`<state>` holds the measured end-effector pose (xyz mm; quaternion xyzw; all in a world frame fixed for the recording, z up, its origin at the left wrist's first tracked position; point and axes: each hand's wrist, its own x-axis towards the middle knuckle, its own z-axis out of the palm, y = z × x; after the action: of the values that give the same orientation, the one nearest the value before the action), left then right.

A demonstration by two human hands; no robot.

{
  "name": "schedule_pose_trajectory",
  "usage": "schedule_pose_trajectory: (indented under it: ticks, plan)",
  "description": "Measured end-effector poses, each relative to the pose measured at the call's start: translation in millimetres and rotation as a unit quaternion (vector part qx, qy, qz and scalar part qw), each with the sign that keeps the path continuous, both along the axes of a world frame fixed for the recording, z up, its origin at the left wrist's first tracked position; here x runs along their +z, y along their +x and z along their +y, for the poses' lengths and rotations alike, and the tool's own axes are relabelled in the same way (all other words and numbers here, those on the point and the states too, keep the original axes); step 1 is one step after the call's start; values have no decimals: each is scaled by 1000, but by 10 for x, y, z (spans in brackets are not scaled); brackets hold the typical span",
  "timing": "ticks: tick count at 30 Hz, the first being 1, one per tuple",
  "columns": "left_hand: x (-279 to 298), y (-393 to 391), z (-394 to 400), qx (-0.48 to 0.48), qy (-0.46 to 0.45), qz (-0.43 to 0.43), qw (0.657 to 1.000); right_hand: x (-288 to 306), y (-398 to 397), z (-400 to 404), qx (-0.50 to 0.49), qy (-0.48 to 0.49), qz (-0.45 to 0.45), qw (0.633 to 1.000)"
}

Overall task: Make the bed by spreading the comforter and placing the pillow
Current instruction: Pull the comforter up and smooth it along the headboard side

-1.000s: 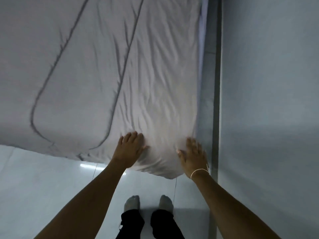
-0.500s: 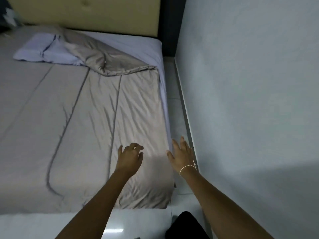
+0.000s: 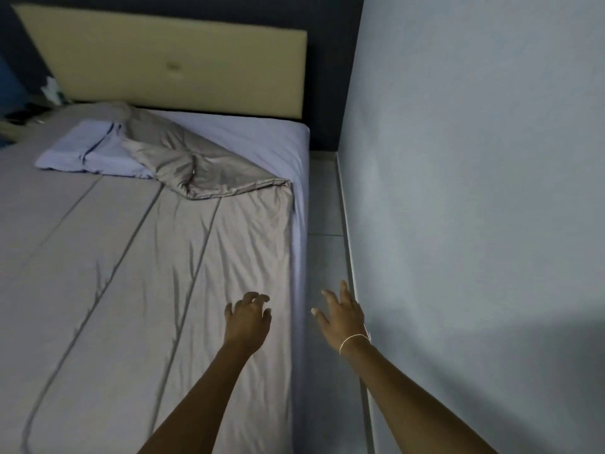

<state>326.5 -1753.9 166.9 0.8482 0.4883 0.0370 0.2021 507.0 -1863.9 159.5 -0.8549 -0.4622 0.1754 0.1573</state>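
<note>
A grey comforter [image 3: 137,273] with dark stitched lines lies spread over most of the bed. Its far right corner [image 3: 209,165] is folded back and bunched, baring the pale blue sheet [image 3: 262,139] near the headboard. A pale blue pillow [image 3: 85,149] lies flat at the far left, partly under the bunched fold. My left hand [image 3: 247,321] hovers over the comforter's right side with fingers loosely curled, holding nothing. My right hand [image 3: 342,316] hangs over the floor gap beside the bed, fingers spread, a thin white band on the wrist.
A tan padded headboard [image 3: 170,57] stands against a dark wall behind the bed. A pale wall [image 3: 474,191] runs close along the right side, leaving a narrow strip of tiled floor [image 3: 324,224]. Dark items sit at the far left edge [image 3: 19,116].
Both hands have lifted off the comforter's near corner, where they pressed a second ago. The view has risen from the foot of the bed to show the headboard, pillow and folded corner.
</note>
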Motion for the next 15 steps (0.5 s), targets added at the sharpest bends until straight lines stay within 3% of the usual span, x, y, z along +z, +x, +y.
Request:
schedule_pose_trajectory:
  ticks: [9,15]
  plan:
    - [72,680,694,43,13,29,999,-9,894,864,31,19,-4,999]
    - [61,1136,1603,92,29,28,995,-18,1374,1791,75,6,1,997]
